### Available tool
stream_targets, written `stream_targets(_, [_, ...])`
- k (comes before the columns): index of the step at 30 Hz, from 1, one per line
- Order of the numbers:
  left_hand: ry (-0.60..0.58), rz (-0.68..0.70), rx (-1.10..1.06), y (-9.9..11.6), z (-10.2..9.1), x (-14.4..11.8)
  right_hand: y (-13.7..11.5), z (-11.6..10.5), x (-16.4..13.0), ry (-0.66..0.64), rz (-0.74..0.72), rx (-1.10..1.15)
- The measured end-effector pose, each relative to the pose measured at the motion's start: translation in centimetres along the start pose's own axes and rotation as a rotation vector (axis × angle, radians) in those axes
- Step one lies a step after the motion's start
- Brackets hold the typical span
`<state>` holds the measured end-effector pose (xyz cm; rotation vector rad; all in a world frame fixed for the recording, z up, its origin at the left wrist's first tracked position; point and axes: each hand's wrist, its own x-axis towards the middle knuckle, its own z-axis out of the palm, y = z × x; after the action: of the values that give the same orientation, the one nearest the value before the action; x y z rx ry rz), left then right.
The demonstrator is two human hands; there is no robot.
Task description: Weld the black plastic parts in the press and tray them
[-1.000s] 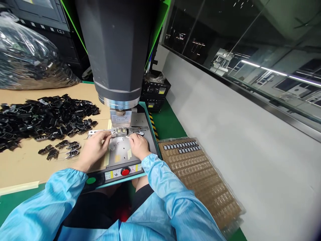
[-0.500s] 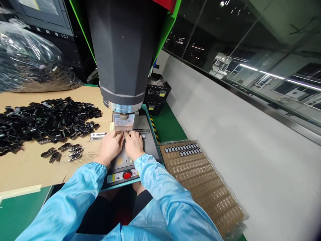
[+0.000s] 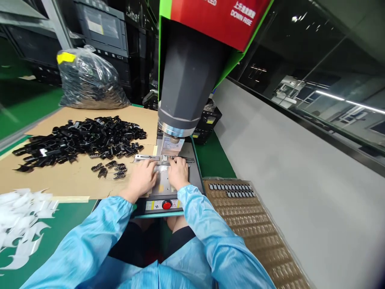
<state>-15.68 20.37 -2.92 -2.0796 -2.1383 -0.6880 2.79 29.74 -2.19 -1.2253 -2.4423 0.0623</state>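
Observation:
My left hand (image 3: 143,176) lies at the left of the press bed (image 3: 192,170), fingers stretched over the near side of a slotted metal bar (image 3: 146,157). Its fingertips are apart from the other hand. My right hand (image 3: 178,173) has its fingers together, tips at the fixture beside a small light-coloured part (image 3: 165,158). Whether they pinch anything is hidden. Just above stands the flat metal press head (image 3: 172,144), under the dark machine column (image 3: 186,76). A red button (image 3: 167,204) sits on the machine's front edge.
Black curved clips (image 3: 90,138) are heaped on cardboard at left, several (image 3: 119,170) lying nearer. A filled plastic bag (image 3: 90,80) stands behind. White curved pieces (image 3: 24,224) lie front left. At right, a clear moulded tray (image 3: 240,212) holds rows of small grey parts (image 3: 231,187).
My hands were together at the fixture; the left has drawn away to the left, leaving a gap where the small part shows. The view has shifted, bringing the white pieces into sight.

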Motion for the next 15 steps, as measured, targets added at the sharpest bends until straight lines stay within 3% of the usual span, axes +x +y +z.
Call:
stream_targets(3, [0.086, -0.172, -0.027, -4.6, -1.1, -3.8, -2.2, 0.5, 0.1, 0.020, -0.074, 0.091])
stream_targets(7, [0.175, -0.372, -0.095, -9.0, -0.9, -8.0, -7.6, 2.5, 1.6, -0.107, -0.347, 0.218])
stream_targets(11, [0.154, -0.394, -0.149, -10.1, 0.1, -9.2, -12.4, 4.8, 3.7, -0.260, -0.461, 0.195])
stream_targets(15, [0.159, -0.361, -0.183, -10.7, 0.3, -8.8, -14.1, 5.6, 4.1, -0.294, -0.455, 0.127])
